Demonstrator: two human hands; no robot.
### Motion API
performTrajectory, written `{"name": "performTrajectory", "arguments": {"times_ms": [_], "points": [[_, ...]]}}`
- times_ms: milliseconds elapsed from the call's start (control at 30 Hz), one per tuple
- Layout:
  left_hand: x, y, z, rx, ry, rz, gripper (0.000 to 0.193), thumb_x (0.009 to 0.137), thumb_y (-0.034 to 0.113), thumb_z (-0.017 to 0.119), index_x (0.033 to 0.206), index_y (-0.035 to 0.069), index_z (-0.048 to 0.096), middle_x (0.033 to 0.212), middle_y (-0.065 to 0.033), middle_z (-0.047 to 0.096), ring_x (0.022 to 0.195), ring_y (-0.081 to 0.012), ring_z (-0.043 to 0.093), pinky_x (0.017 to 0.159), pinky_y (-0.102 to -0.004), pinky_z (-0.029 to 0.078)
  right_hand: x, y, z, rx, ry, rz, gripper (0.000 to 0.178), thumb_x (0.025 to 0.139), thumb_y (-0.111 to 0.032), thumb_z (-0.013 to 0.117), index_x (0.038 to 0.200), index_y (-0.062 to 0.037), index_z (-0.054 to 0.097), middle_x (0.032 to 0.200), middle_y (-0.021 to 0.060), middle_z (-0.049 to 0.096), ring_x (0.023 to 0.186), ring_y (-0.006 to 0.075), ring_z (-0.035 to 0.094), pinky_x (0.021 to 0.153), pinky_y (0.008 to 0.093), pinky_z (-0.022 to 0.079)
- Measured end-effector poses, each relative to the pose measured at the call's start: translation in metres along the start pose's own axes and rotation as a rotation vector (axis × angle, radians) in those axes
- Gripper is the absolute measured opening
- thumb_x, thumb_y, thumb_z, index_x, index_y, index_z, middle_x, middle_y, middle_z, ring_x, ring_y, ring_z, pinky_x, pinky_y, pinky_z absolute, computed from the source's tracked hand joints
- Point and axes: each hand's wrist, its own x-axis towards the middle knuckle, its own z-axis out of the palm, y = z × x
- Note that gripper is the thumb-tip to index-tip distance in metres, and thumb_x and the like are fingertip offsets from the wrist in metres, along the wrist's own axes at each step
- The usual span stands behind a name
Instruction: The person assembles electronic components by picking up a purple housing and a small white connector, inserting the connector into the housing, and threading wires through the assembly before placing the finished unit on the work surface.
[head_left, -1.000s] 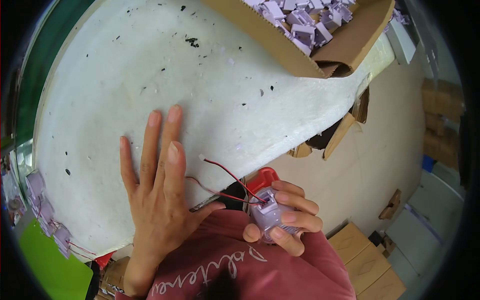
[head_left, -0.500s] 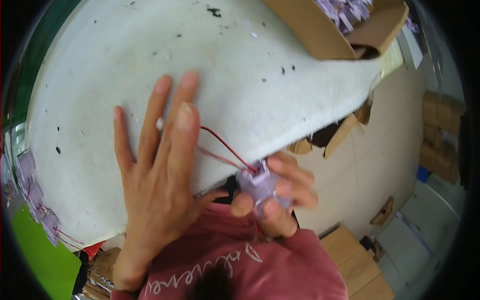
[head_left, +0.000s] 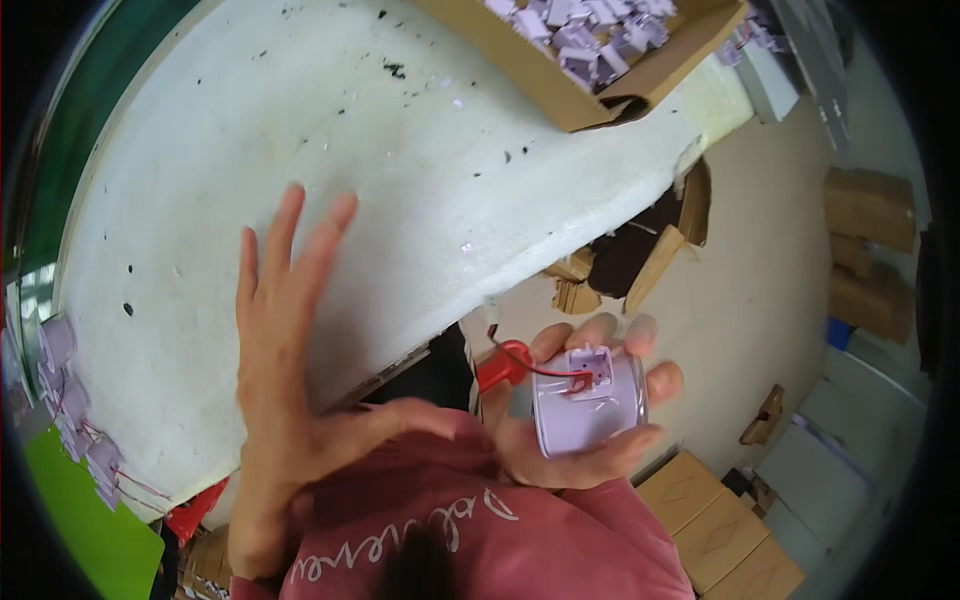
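Note:
My right hand (head_left: 610, 465) holds a pale purple plastic housing (head_left: 590, 425) in front of my body, off the table's edge. It has rounded sides and a clear rim, and its square socket faces up. A thin red and dark wire (head_left: 540, 372) comes out of the socket and ends in a small whitish connector (head_left: 492, 310). Over the near part of the white table, my left hand (head_left: 300, 370) is open with its fingers apart and nothing in it.
An open cardboard box (head_left: 540, 85) full of small purple parts stands at the table's far right. Several purple housings with wires (head_left: 70, 400) line the left edge. Dark flecks dot the white table (head_left: 230, 170). Cardboard boxes (head_left: 720, 520) stand low at the right; a red object (head_left: 503, 366) shows behind the housing.
My right hand has turned the housing so its socket faces up and moved it right. My left hand has drawn back slightly, and the wire no longer reaches toward it.

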Motion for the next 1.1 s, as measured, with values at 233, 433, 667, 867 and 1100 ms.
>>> {"name": "performTrajectory", "arguments": {"times_ms": [233, 433, 667, 867, 1100], "points": [[-0.013, 0.036, -0.011, -0.241, 0.054, 0.103, 0.081, 0.058, 0.057, 0.081, 0.12, 0.009, 0.062, 0.129, -0.016, 0.062, 0.13, -0.0398, 0.049, 0.107, -0.0486, 0.035, 0.011, -0.025, 0.039, 0.374, 0.044, 0.526, 0.043, 0.097, -0.05, 0.05, 0.115, -0.0109, 0.054, 0.119, 0.0109, 0.048, 0.094, 0.0272, 0.051, 0.074, 0.0389, 0.048], [-0.024, 0.044, -0.031, -0.223, 0.174, 0.193, 0.095, 0.046, 0.056, 0.087, 0.121, 0.006, 0.061, 0.127, -0.0188, 0.062, 0.131, -0.0435, 0.046, 0.106, -0.0503, 0.035, 0.013, -0.045, 0.07, 0.702, 0.045, 0.955, 0.039, 0.101, -0.048, 0.042, 0.111, -0.0112, 0.052, 0.119, 0.0078, 0.048, 0.103, 0.0294, 0.06, 0.082, 0.0417, 0.053], [-0.041, 0.037, -0.052, -0.272, 0.25, 0.125, 0.097, 0.048, 0.059, 0.084, 0.124, 0.004, 0.059, 0.129, -0.0219, 0.06, 0.131, -0.0453, 0.046, 0.105, -0.0488, 0.036, 0.0, -0.054, 0.093, 0.814, 0.087, 1.274, 0.05, 0.099, -0.055, 0.042, 0.109, -0.0087, 0.057, 0.123, 0.0102, 0.055, 0.114, 0.0252, 0.057, 0.088, 0.0399, 0.053], [-0.055, 0.037, -0.07, -0.223, 0.314, 0.154, 0.092, 0.053, 0.062, 0.083, 0.122, 0.005, 0.059, 0.133, -0.0249, 0.056, 0.13, -0.0478, 0.046, 0.103, -0.049, 0.038, -0.008, -0.054, 0.106, 0.743, -0.123, 1.296, 0.056, 0.098, -0.06, 0.039, 0.116, -0.009, 0.054, 0.123, 0.011, 0.057, 0.113, 0.0244, 0.057, 0.091, 0.0393, 0.052], [-0.071, 0.022, -0.08, -0.335, 0.493, 0.189, 0.086, 0.065, 0.059, 0.081, 0.122, 0.0, 0.053, 0.129, -0.0395, 0.05, 0.12, -0.0456, 0.055, 0.093, -0.0452, 0.049, -0.028, -0.05, 0.13, 0.613, -0.191, 1.387, 0.066, 0.096, -0.066, 0.032, 0.123, -0.0087, 0.05, 0.122, 0.0092, 0.058, 0.112, 0.0209, 0.056, 0.094, 0.0361, 0.047]]}}
